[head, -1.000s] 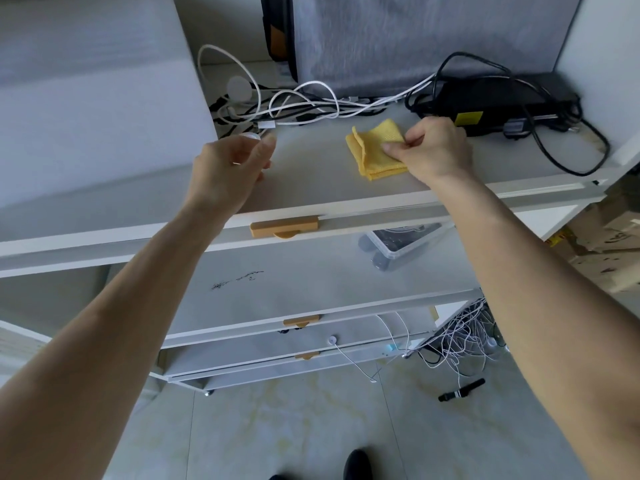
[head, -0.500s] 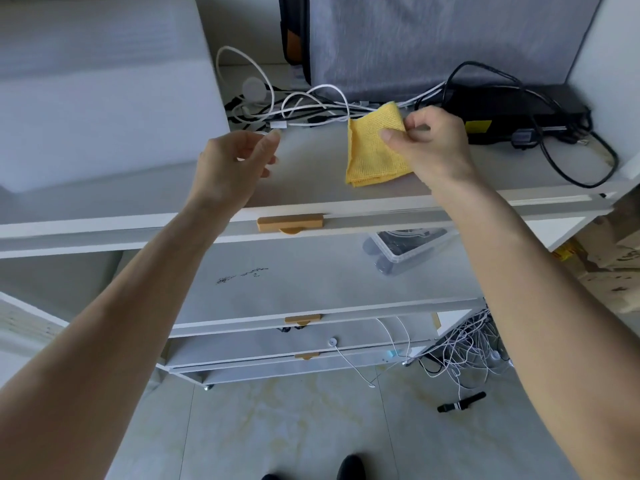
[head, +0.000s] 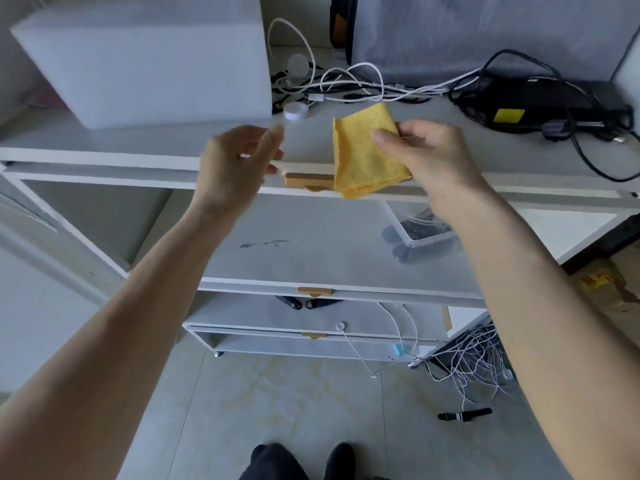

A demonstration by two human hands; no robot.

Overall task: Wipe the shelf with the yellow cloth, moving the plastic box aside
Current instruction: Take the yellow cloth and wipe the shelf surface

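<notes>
The right hand [head: 429,157] pinched the yellow cloth [head: 367,150] by its right edge, holding it lifted above the front edge of the top shelf [head: 166,147], the cloth hanging folded. The left hand [head: 235,171] hovered just left of it, fingers loosely curled and grasping nothing. The clear plastic box [head: 420,232] sat on the shelf below, at its right side, partly hidden by the right forearm. Wiping did not appear to be under way; the step in hand looked like readying the cloth, perhaps unfolding it. Next, the cloth probably needed laying flat on a shelf surface, and the box shifting aside with the free hand before wiping there. White cables [head: 356,84] lay tangled at the far side.
</notes>
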